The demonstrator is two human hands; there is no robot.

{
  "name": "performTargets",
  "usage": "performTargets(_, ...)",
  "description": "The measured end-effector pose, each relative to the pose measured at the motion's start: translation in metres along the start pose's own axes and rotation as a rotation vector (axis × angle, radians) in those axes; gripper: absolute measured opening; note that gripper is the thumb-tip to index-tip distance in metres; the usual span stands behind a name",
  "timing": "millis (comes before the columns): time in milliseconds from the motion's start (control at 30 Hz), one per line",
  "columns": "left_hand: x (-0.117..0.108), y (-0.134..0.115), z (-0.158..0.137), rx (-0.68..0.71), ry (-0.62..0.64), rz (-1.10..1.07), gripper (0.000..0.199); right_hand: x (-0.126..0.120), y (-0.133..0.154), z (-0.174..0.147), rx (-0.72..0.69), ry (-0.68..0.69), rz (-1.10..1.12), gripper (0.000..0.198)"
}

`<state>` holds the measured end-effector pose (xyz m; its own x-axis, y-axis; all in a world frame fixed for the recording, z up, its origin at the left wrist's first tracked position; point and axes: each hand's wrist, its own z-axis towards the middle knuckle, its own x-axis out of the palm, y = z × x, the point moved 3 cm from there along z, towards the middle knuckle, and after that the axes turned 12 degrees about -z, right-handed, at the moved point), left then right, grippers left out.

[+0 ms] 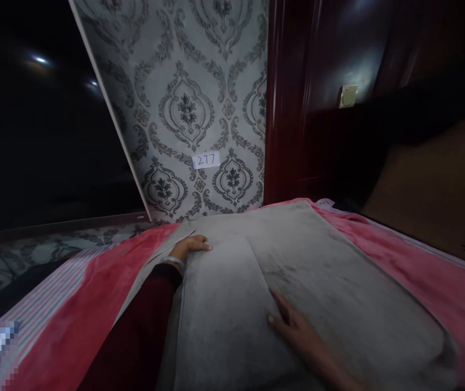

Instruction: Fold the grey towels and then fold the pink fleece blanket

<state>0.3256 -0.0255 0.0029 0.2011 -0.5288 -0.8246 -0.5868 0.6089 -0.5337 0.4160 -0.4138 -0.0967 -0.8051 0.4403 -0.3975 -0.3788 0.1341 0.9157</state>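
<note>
Toward the far edge of the red blanket, the left hand touched a folded grey cloth, grip unclear; nearer, the right hand touched it, fingers and thumb apart.

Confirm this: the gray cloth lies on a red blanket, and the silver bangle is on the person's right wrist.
Wrong wrist: the head view shows the silver bangle on the left wrist, next to the left hand; none shows by the right hand. The gray cloth does lie on a red blanket.
</note>
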Motion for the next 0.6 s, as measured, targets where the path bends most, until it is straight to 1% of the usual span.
performTargets(100,0.001,0.002,0.001,0.0,0.027,-0.033,0.083,0.001,0.019,-0.001,0.043,0.143,0.273,0.084)
performTargets(167,0.003,0.001,-0.001,0.01,0.022,-0.044,0.086,0.003,0.025,-0.002,0.065,0.18,0.371,0.082)
performTargets(267,0.008,-0.005,-0.006,0.02,0.009,-0.02,0.081,0.006,0.027,-0.003,0.085,0.178,0.407,0.08)
performTargets(367,0.012,-0.014,-0.016,0.039,-0.022,0.039,0.066,0.011,0.024,-0.003,0.15,0.238,0.421,0.08)
performTargets(433,0.012,-0.021,-0.024,0.057,-0.055,0.085,0.055,0.013,0.023,-0.003,0.157,0.244,0.405,0.084)
performTargets(533,0.004,-0.035,-0.04,0.084,-0.12,0.158,0.043,0.013,0.023,-0.003,0.132,0.217,0.352,0.09)
performTargets(600,-0.007,-0.048,-0.051,0.113,-0.167,0.197,0.037,0.014,0.023,-0.004,0.116,0.204,0.317,0.089)
